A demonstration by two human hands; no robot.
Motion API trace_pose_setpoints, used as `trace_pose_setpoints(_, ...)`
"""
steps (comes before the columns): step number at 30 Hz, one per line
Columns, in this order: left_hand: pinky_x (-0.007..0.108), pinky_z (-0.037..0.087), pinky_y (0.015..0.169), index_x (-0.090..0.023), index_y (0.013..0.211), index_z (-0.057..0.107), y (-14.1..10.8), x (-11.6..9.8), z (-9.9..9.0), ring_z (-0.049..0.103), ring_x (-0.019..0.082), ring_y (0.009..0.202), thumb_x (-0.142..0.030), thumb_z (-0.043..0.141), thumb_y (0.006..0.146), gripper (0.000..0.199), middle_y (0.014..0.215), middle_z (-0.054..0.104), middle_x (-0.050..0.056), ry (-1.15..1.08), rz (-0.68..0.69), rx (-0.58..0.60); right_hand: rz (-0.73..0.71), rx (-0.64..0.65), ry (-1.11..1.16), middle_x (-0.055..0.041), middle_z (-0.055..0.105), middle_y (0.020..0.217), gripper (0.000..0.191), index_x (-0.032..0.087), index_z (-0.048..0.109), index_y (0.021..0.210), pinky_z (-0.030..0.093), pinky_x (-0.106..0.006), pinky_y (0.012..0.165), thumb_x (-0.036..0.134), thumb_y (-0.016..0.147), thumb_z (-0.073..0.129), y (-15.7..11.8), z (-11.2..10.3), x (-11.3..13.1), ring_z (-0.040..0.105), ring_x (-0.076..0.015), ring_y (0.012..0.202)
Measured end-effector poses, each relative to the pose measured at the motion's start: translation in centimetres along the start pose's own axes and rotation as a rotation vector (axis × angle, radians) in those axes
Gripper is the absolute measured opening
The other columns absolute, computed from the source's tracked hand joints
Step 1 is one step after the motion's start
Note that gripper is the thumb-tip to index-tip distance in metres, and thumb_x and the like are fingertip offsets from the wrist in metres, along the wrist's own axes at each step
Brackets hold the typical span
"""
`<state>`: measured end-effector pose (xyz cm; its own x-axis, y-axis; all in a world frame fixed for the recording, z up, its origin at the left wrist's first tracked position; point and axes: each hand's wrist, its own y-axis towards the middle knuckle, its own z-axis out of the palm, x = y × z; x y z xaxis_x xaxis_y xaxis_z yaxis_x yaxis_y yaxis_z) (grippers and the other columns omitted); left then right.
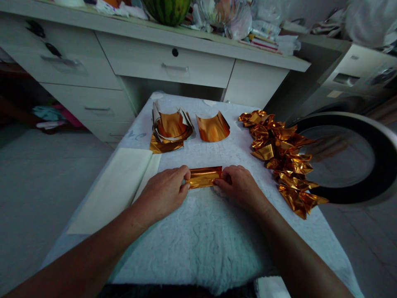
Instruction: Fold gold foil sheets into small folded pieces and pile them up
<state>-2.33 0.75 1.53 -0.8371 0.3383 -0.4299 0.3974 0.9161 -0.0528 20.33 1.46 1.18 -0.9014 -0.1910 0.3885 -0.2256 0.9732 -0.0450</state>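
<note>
A strip of shiny gold foil (203,178) is stretched between both hands, low over the cloth-covered table. At its left end, my left hand (169,188) pinches the foil between thumb and fingers. My right hand (238,184) grips the right end the same way. Just beyond lies a curved single gold sheet (213,127), and left of it a stack of curled gold sheets (172,126) with pale backs. Along the table's right side runs a pile of crumpled, folded gold foil pieces (279,153).
The table (214,240) bears a folded white sheet (114,186) on its left. Behind stands a white desk (198,74) with drawers, a watermelon (167,10) and plastic bags on top. An open round washing machine door (344,157) borders the right side.
</note>
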Motion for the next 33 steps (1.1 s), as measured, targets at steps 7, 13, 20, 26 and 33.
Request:
trace_pose_setpoints(7,0.031,0.038,0.066,-0.021,0.087,0.05,-0.1,-0.49,-0.44,0.058,0.02,0.075,-0.018,0.045,0.087,0.006,0.081,0.062,0.003,0.009,-0.005,0.04,0.012,0.008,-0.024,-0.0021,0.06,0.068,0.022,0.018,0.06,0.068,0.029,-0.029,0.064,0.03,0.085,0.066,0.0,-0.1,0.18,0.047,-0.0167,0.07)
trace_pose_setpoints(13,0.032,0.04,0.068,-0.02,0.087,0.053,0.03,-0.43,-0.35,0.059,0.022,0.079,-0.028,0.046,0.091,0.011,0.084,0.063,0.004,0.031,-0.013,0.058,0.008,0.019,-0.043,-0.0021,0.06,0.07,0.02,0.018,0.062,0.069,0.028,-0.028,0.065,0.03,0.085,0.065,0.07,-0.05,0.01,0.047,-0.0163,0.07)
trace_pose_setpoints(20,0.033,0.043,0.074,-0.019,0.081,0.057,0.37,-0.39,0.14,0.061,0.022,0.083,-0.026,0.04,0.094,0.022,0.086,0.065,0.006,0.057,-0.019,0.042,0.02,0.015,-0.037,-0.0023,0.061,0.071,0.02,0.018,0.062,0.069,0.029,-0.028,0.066,0.03,0.085,0.066,0.01,-0.04,0.13,0.048,-0.017,0.071)
trace_pose_setpoints(26,0.034,0.044,0.074,-0.019,0.078,0.057,0.46,-0.61,0.2,0.062,0.022,0.084,-0.023,0.042,0.092,0.021,0.085,0.065,0.006,0.095,-0.036,0.053,0.02,0.025,-0.028,-0.0022,0.062,0.072,0.02,0.019,0.063,0.07,0.029,-0.028,0.066,0.031,0.085,0.066,0.07,-0.02,-0.04,0.049,-0.017,0.072)
trace_pose_setpoints(33,0.035,0.045,0.076,-0.019,0.077,0.057,0.32,-0.78,0.15,0.063,0.023,0.083,-0.023,0.042,0.092,0.021,0.085,0.066,0.006,0.136,-0.036,0.047,0.024,0.038,-0.017,-0.0031,0.066,0.076,0.018,0.019,0.067,0.073,0.031,-0.028,0.069,0.029,0.087,0.063,0.13,-0.17,-0.03,0.052,-0.017,0.075)
